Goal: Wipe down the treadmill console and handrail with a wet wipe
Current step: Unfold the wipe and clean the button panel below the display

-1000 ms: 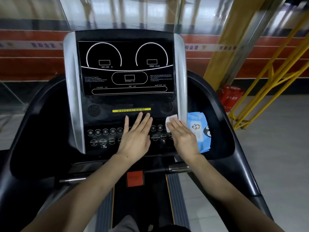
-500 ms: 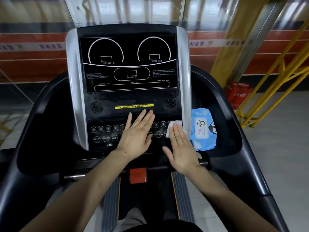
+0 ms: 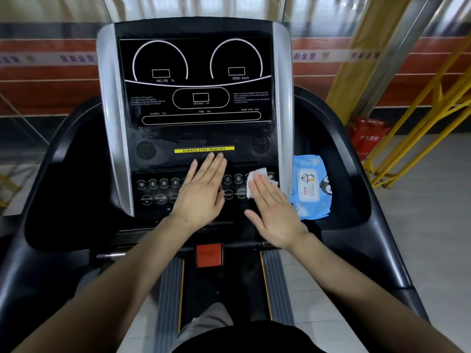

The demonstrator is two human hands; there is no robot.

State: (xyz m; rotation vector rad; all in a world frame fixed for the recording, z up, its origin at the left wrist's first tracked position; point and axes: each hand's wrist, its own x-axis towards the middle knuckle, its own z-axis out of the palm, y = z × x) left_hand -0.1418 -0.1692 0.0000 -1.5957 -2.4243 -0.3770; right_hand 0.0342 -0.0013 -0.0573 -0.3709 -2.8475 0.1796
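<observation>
The black treadmill console (image 3: pixel 196 80) with silver side trims fills the middle of the view. My left hand (image 3: pixel 201 192) lies flat with straight fingers on the button panel, fingertips near the yellow label. My right hand (image 3: pixel 274 210) is flat too, its straight fingers pressing a white wet wipe (image 3: pixel 258 174) onto the buttons at the panel's right side. The black handrails (image 3: pixel 367 200) curve down both sides of the console.
A blue wet wipe pack (image 3: pixel 309 187) lies in the right tray beside the console. A red safety key (image 3: pixel 208 254) sits below the panel, above the belt. Yellow railings (image 3: pixel 420 128) and a red box (image 3: pixel 369 136) stand to the right on the floor.
My right hand with the wipe slid down the right side of the button panel, then back up a little. My left hand stayed flat in place. The view tilted slightly.
</observation>
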